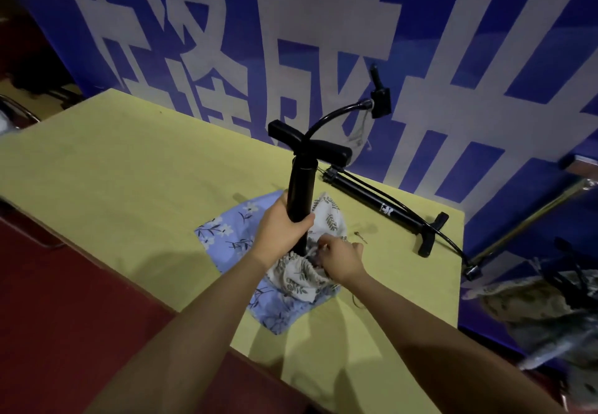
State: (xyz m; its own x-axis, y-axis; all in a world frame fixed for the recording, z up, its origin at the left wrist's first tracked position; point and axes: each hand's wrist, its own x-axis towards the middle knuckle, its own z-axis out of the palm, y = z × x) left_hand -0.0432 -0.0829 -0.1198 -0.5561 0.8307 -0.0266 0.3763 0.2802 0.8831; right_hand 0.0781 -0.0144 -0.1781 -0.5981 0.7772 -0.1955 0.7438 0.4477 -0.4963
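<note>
Bagging a pump. A black pump (302,187) stands upright near the middle of the yellow desk (129,171), its foot sunk in the mouth of a leaf-print bag (301,276); its T-handle and hose (330,119) rise clear above. The left hand (283,229) wraps round the lower barrel and holds it vertical. The right hand (341,258), fingers curled, pinches the gathered rim of the bag just beside the barrel; whether it holds cloth or a drawstring is too blurred to tell. The bag lies on a blue flowered cloth (226,229). A second pump (372,200) lies flat near the far edge of the desk, well apart, and a small metal piece (360,236) rests near the right hand.

Judged step: the bag's mouth is being worked around the pump's base, with most of the barrel outside. The next move probably calls for drawing the rim up the barrel while the left hand shifts higher to clear the way.
</note>
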